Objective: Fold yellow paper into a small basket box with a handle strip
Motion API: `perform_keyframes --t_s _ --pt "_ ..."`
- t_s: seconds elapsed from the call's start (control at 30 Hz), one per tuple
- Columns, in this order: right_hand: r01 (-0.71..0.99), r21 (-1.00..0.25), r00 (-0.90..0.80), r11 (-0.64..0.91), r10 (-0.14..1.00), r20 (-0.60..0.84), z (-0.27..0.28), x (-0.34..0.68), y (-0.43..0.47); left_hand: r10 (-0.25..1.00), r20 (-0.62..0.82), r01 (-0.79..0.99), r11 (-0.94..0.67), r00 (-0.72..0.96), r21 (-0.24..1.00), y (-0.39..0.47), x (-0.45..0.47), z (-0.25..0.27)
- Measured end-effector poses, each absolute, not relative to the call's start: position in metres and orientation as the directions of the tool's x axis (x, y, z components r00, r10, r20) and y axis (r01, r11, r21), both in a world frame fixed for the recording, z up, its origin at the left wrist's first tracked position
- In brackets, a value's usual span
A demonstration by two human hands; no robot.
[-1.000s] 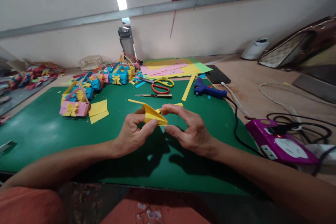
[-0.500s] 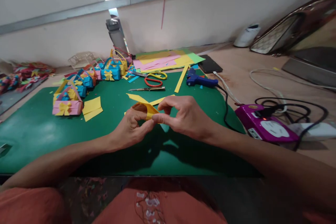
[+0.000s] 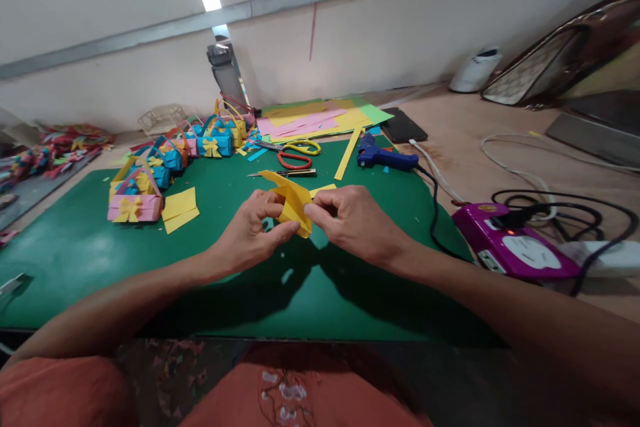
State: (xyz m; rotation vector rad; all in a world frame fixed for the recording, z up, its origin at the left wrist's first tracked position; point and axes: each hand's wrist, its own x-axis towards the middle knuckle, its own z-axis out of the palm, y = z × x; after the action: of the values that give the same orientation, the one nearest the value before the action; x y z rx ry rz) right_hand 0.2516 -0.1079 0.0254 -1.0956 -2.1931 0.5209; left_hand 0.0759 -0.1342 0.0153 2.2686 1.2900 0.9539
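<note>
Yellow creased paper piece, folded into a small hollow form with a flap slanting up toward the far left, raised above the middle of the smooth green mat on the brown counter. Gripped from both sides: by the left hand, thumb against the near lower edge and fingers curled at the left side; by the right hand, thumb and forefinger pinched together on the right edge. Apparently at a shaping step, with a fold being pressed; exact crease hidden under the fingertips. For the next move, hold the left side firm, press lightly with the right thumb so as not to crush the hollow, and line up the edges before letting go. Just beyond, narrow yellow paper strip; farther off, scissors with one red and one yellow handle; at far right, blue plastic glue gun; at left, flat yellow paper pieces beside pink paper basket with a yellow bow.
</note>
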Motion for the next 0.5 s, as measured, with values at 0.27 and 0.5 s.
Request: perform_keyframes --t_s 0.27,0.5 --pt "0.591 -0.573 -0.445 0.568 0.822 0.356 0.022 0.25 -0.108 0.887 0.3 0.669 -0.462 0.351 0.582 -0.134 0.078 0.023" --pt "0.546 -0.658 -0.436 0.519 0.847 0.305 0.02 0.25 -0.106 0.916 0.141 0.485 -0.325 0.376 0.812 -0.13 0.082 0.025"
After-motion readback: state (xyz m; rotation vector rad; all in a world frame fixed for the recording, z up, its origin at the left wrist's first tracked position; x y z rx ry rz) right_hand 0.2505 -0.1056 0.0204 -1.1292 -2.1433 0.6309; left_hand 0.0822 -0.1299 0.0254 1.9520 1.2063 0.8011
